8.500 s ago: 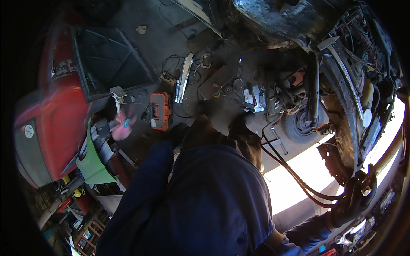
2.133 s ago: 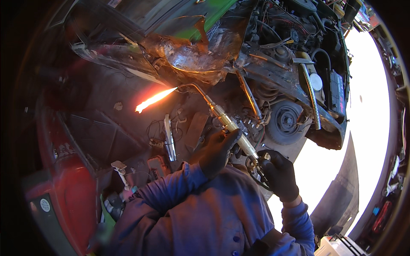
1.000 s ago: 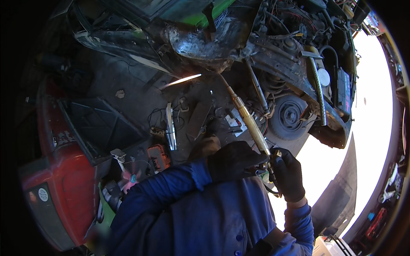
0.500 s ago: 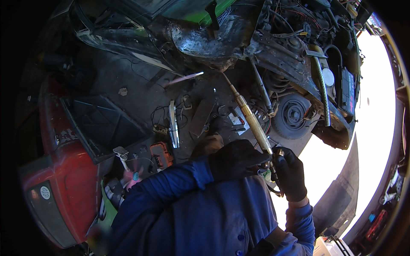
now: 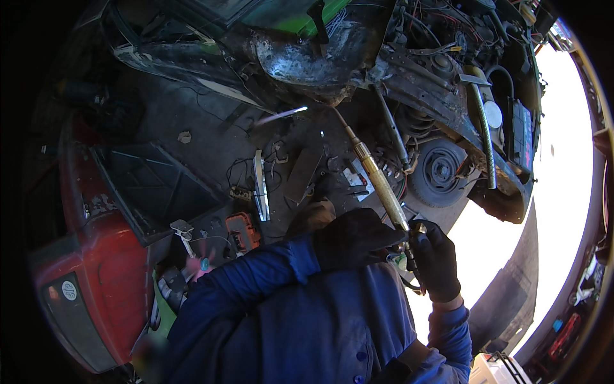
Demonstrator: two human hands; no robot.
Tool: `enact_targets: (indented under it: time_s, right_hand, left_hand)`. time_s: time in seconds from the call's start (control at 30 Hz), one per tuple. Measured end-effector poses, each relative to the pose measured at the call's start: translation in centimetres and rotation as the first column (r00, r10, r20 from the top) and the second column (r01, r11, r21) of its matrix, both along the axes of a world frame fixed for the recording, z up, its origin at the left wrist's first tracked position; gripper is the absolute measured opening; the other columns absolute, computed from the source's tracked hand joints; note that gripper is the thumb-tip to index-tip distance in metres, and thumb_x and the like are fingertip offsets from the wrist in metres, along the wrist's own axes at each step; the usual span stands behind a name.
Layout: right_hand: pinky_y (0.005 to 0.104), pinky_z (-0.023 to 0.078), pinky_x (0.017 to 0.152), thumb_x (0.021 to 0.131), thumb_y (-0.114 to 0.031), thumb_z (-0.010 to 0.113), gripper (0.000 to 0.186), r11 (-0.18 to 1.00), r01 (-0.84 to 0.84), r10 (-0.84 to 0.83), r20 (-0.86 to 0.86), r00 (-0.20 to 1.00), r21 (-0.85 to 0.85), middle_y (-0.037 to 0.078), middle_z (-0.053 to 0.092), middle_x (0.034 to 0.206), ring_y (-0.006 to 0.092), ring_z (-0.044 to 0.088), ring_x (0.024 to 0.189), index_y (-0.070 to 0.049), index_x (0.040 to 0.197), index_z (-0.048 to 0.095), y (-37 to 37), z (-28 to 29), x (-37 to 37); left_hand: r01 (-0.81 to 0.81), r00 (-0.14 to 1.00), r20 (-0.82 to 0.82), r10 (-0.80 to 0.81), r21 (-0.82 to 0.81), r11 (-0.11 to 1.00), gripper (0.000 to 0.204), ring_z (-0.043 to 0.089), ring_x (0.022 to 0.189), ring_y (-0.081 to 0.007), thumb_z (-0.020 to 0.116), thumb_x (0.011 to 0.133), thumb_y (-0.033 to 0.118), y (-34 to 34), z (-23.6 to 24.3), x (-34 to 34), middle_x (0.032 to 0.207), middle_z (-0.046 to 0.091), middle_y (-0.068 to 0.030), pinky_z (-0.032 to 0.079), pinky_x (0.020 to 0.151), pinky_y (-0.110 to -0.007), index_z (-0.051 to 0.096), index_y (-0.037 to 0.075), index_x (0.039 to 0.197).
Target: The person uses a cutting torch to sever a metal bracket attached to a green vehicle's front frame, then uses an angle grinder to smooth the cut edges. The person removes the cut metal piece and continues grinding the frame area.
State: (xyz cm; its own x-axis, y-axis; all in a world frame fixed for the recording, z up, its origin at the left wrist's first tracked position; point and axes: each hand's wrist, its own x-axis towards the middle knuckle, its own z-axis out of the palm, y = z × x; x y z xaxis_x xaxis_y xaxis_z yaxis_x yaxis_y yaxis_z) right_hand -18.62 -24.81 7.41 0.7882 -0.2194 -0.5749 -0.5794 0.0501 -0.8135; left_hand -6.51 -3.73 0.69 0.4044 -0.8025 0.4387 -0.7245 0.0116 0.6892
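Note:
A long brass welding torch (image 5: 384,189) slants up and left in front of me, its thin copper tip near the rusty lower edge of the car body (image 5: 332,96). Left of the tip burns a narrow bluish-white flame (image 5: 283,116). My right hand (image 5: 436,262), in a black glove, is closed round the torch's rear end by the valves. Reaching across from the left, my black-gloved left hand (image 5: 355,240) has its fingers pressed together against the valve end; the exact grip is partly hidden.
A stripped car's open engine bay (image 5: 448,57) spans the upper right, with a wheel (image 5: 441,168) below it. An orange case (image 5: 242,232), a metal strip (image 5: 260,185) and cables lie on the floor. Leftward are a dark panel (image 5: 160,189), a red vehicle (image 5: 115,275) and a pink fan (image 5: 201,264).
The flame looks bluer and a little slimmer than before. Both hands and the torch have stayed almost in place.

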Motion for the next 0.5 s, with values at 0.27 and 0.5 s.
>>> enact_targets:
  time_s: [0.27, 0.5]
  right_hand:
    - [0.0306, 0.051, 0.089, 0.113, -0.028, 0.063, 0.03, 1.0, -0.005, 0.005, 0.004, 1.0, -0.017, -0.001, 0.07, 0.102, 0.0093, 0.059, 0.095, -0.002, 0.127, 0.073, 0.04, -0.27, -0.17]
    - [0.0298, 0.051, 0.087, 0.114, -0.029, 0.062, 0.033, 1.0, -0.004, 0.004, 0.021, 1.0, 0.0, -0.001, 0.07, 0.102, 0.0089, 0.059, 0.094, -0.002, 0.129, 0.072, 0.11, -0.25, -0.23]
  left_hand:
    - [-0.007, 1.0, 0.027, 0.007, -0.014, 1.0, 0.048, 0.069, 0.089, -0.025, 0.094, 0.085, 0.027, 0.01, -0.02, 0.03, 0.102, 0.072, -0.005, 0.06, 0.08, -0.04, 0.076, 0.012, 0.127]
    - [0.008, 1.0, 0.011, -0.008, -0.004, 1.0, 0.049, 0.068, 0.089, -0.0255, 0.094, 0.085, 0.027, 0.03, -0.19, 0.04, 0.101, 0.071, -0.0056, 0.059, 0.08, -0.04, 0.076, 0.011, 0.128]
